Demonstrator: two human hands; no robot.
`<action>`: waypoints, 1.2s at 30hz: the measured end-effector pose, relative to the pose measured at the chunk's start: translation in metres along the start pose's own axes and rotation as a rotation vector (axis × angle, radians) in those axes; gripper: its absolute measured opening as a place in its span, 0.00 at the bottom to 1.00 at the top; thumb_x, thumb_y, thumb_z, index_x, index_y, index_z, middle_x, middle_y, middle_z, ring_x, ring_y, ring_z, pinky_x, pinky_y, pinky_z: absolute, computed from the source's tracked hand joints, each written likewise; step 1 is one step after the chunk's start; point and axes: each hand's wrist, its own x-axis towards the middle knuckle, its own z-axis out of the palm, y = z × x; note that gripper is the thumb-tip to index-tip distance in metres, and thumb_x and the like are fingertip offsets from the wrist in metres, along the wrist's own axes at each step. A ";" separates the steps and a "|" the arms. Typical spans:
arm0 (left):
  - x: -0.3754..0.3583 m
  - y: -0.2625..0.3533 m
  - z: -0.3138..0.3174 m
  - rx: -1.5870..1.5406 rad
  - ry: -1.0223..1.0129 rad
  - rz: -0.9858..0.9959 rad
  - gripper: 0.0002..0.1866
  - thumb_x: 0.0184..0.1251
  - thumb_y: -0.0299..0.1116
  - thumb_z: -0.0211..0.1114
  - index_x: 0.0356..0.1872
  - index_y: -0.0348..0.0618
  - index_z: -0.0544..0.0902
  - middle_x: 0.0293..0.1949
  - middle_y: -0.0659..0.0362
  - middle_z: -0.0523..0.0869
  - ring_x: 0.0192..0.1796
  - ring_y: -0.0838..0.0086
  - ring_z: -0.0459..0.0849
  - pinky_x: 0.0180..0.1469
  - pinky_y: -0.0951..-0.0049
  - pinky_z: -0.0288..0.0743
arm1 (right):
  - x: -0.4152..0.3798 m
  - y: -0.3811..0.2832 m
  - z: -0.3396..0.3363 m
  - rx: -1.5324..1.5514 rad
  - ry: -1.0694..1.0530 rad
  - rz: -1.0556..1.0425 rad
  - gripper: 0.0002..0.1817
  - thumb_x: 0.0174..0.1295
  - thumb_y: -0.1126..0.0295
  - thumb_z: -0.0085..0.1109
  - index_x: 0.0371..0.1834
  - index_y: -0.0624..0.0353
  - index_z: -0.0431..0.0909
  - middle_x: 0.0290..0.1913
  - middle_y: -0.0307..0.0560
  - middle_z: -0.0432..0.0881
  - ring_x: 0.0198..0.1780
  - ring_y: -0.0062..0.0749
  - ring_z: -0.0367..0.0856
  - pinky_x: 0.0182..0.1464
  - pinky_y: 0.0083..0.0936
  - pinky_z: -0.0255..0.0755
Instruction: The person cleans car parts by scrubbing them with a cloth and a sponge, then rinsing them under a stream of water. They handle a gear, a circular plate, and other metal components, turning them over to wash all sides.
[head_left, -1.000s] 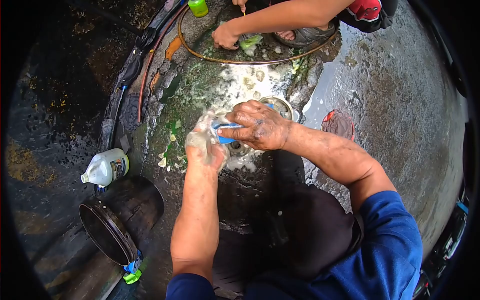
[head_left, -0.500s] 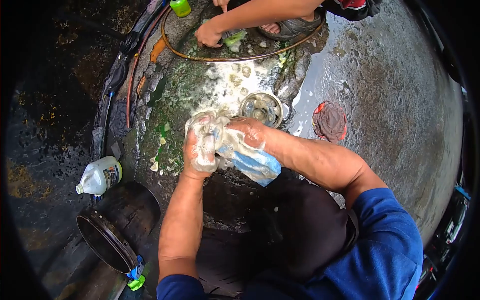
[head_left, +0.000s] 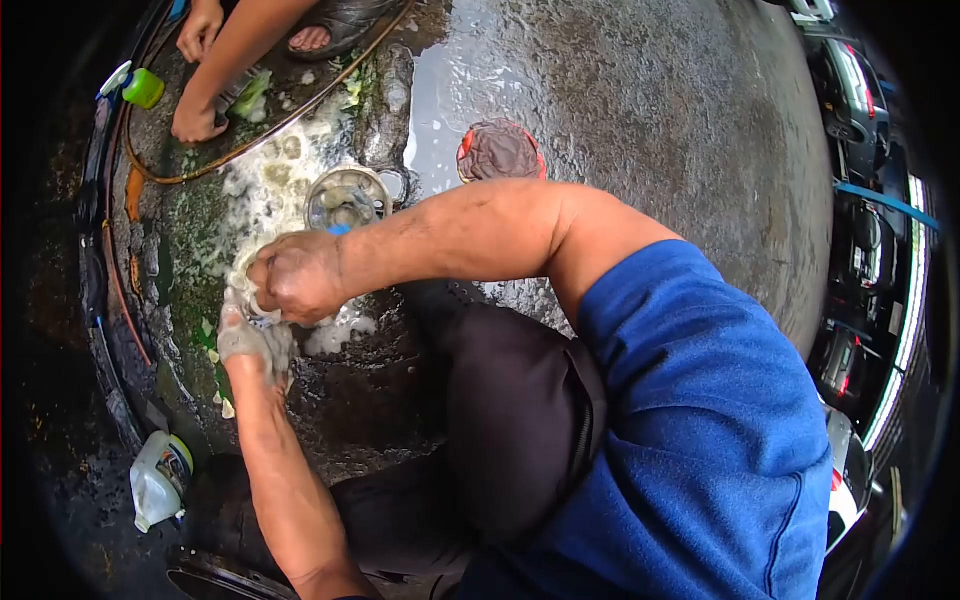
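Observation:
Thick foam covers both hands, which meet low over the wet ground. My right hand [head_left: 298, 280] is closed, knuckles up, with foamy material at its fingers; a small blue bit of cloth [head_left: 340, 229] shows beyond its wrist. Just below it, my left hand [head_left: 246, 345] is curled round something under foam that I cannot make out. Beyond my right hand, a round metal part with openings [head_left: 348, 200] lies on the ground beside a foamy patch [head_left: 262, 185].
At the upper left, another person's hands [head_left: 200, 118] are near a green item [head_left: 253, 98], a green spray bottle [head_left: 143, 88] and a hose [head_left: 235, 152]. A red-rimmed round item with dark cloth [head_left: 502, 150] lies ahead. A white jug [head_left: 160, 482] is lower left; cars [head_left: 862, 240] stand far right.
The view has swung, so the ground and objects appear further left and higher. My right hand now reaches over beside my left, and most of the blue cloth has gone out of sight.

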 end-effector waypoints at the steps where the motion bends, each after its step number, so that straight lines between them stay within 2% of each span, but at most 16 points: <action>1: 0.020 -0.015 -0.016 0.070 0.063 0.141 0.18 0.73 0.40 0.49 0.55 0.40 0.73 0.50 0.51 0.79 0.48 0.60 0.80 0.51 0.63 0.75 | -0.002 -0.007 0.009 0.134 -0.010 0.264 0.06 0.43 0.63 0.58 0.22 0.51 0.77 0.29 0.45 0.76 0.34 0.42 0.78 0.37 0.38 0.73; 2: 0.023 -0.018 -0.023 0.071 0.061 0.135 0.18 0.73 0.40 0.49 0.55 0.40 0.73 0.50 0.51 0.79 0.48 0.60 0.80 0.51 0.63 0.75 | 0.006 -0.013 0.003 0.359 -0.158 0.567 0.06 0.46 0.65 0.58 0.23 0.53 0.78 0.24 0.47 0.75 0.35 0.44 0.78 0.39 0.37 0.74; 3: 0.022 -0.022 -0.031 0.728 0.130 0.649 0.18 0.72 0.40 0.49 0.53 0.37 0.72 0.49 0.50 0.79 0.48 0.61 0.79 0.52 0.65 0.73 | 0.005 -0.006 0.009 0.358 -0.157 0.576 0.06 0.46 0.65 0.58 0.23 0.53 0.78 0.24 0.47 0.75 0.35 0.44 0.78 0.39 0.37 0.74; 4: 0.022 -0.024 -0.035 1.387 0.187 1.166 0.18 0.72 0.39 0.50 0.52 0.34 0.72 0.48 0.48 0.78 0.47 0.62 0.79 0.54 0.68 0.71 | 0.006 0.013 0.025 0.195 -0.223 0.273 0.07 0.47 0.64 0.57 0.24 0.55 0.78 0.24 0.49 0.77 0.36 0.45 0.79 0.40 0.37 0.74; 5: 0.024 -0.025 -0.036 1.385 0.179 1.167 0.18 0.72 0.39 0.50 0.52 0.34 0.72 0.48 0.48 0.78 0.47 0.62 0.79 0.54 0.68 0.71 | 0.009 0.021 0.026 0.030 -0.286 -0.033 0.08 0.48 0.64 0.57 0.25 0.57 0.78 0.24 0.51 0.78 0.38 0.47 0.80 0.42 0.38 0.74; 7: 0.026 -0.030 -0.039 1.308 0.090 1.146 0.19 0.71 0.40 0.52 0.50 0.32 0.71 0.47 0.46 0.78 0.48 0.60 0.78 0.55 0.67 0.70 | 0.014 0.020 0.011 0.061 -0.443 0.061 0.13 0.51 0.62 0.54 0.30 0.61 0.79 0.31 0.54 0.82 0.40 0.50 0.80 0.45 0.38 0.74; 9: 0.028 -0.029 -0.033 1.214 0.067 1.117 0.18 0.70 0.42 0.54 0.50 0.37 0.72 0.42 0.51 0.78 0.44 0.65 0.78 0.47 0.68 0.73 | 0.018 0.004 -0.033 0.428 -0.479 0.662 0.16 0.54 0.60 0.53 0.35 0.63 0.80 0.36 0.56 0.84 0.40 0.50 0.80 0.46 0.38 0.74; 11: 0.015 -0.016 -0.018 0.312 0.123 0.265 0.16 0.69 0.42 0.56 0.48 0.43 0.74 0.37 0.59 0.77 0.37 0.72 0.76 0.37 0.71 0.73 | 0.023 0.009 -0.049 0.349 -0.494 0.650 0.19 0.55 0.59 0.52 0.39 0.64 0.81 0.37 0.58 0.83 0.42 0.50 0.81 0.47 0.37 0.74; 12: 0.025 -0.019 -0.020 0.110 0.117 0.283 0.15 0.68 0.45 0.56 0.47 0.47 0.75 0.34 0.64 0.75 0.31 0.78 0.72 0.29 0.75 0.69 | 0.027 0.011 -0.057 0.261 -0.509 0.652 0.19 0.55 0.59 0.52 0.39 0.64 0.80 0.38 0.58 0.83 0.43 0.50 0.81 0.48 0.37 0.74; 15: 0.018 -0.008 -0.008 0.039 0.064 0.197 0.15 0.68 0.47 0.56 0.46 0.47 0.75 0.34 0.64 0.76 0.28 0.76 0.72 0.27 0.75 0.69 | 0.039 0.007 -0.074 0.171 -0.530 0.661 0.21 0.55 0.58 0.51 0.41 0.66 0.80 0.41 0.60 0.83 0.46 0.50 0.81 0.50 0.37 0.73; 17: 0.018 -0.004 0.004 0.040 0.075 0.202 0.19 0.70 0.49 0.53 0.44 0.41 0.73 0.27 0.57 0.75 0.23 0.71 0.70 0.24 0.73 0.67 | 0.048 0.009 -0.067 0.128 -0.558 0.615 0.21 0.55 0.58 0.51 0.42 0.65 0.80 0.43 0.59 0.83 0.46 0.50 0.81 0.51 0.37 0.73; 23: 0.004 0.016 0.012 -0.133 -0.111 0.129 0.33 0.68 0.55 0.56 0.59 0.34 0.67 0.41 0.45 0.78 0.36 0.63 0.79 0.35 0.70 0.76 | 0.055 -0.012 -0.069 0.248 -0.356 0.774 0.22 0.53 0.58 0.53 0.44 0.65 0.80 0.44 0.61 0.82 0.49 0.51 0.80 0.54 0.37 0.72; 24: 0.000 0.021 0.013 -0.109 -0.114 0.085 0.32 0.68 0.52 0.57 0.61 0.33 0.66 0.49 0.42 0.77 0.43 0.59 0.81 0.41 0.65 0.79 | 0.053 -0.019 -0.075 0.242 -0.385 0.724 0.23 0.52 0.58 0.54 0.44 0.65 0.80 0.44 0.61 0.82 0.49 0.51 0.80 0.54 0.37 0.72; 28: -0.017 0.029 0.028 -0.256 -0.105 -0.028 0.25 0.66 0.39 0.58 0.59 0.36 0.69 0.54 0.46 0.75 0.53 0.52 0.78 0.55 0.54 0.76 | 0.052 -0.024 -0.081 0.230 -0.497 0.662 0.25 0.52 0.58 0.55 0.49 0.66 0.77 0.46 0.62 0.81 0.51 0.51 0.79 0.55 0.38 0.71; 33: -0.009 0.026 0.017 -0.333 -0.122 0.058 0.21 0.63 0.36 0.58 0.55 0.36 0.73 0.51 0.46 0.78 0.51 0.53 0.79 0.55 0.54 0.76 | 0.045 -0.036 -0.128 0.194 -0.491 0.692 0.25 0.54 0.55 0.59 0.51 0.61 0.78 0.47 0.60 0.82 0.51 0.49 0.79 0.54 0.37 0.72; 36: -0.012 0.032 0.009 -0.314 -0.102 0.129 0.18 0.62 0.35 0.59 0.51 0.36 0.76 0.47 0.47 0.80 0.49 0.55 0.80 0.54 0.55 0.76 | 0.010 -0.042 -0.188 0.285 -0.466 0.706 0.18 0.56 0.61 0.62 0.45 0.60 0.80 0.42 0.52 0.83 0.45 0.38 0.81 0.50 0.34 0.73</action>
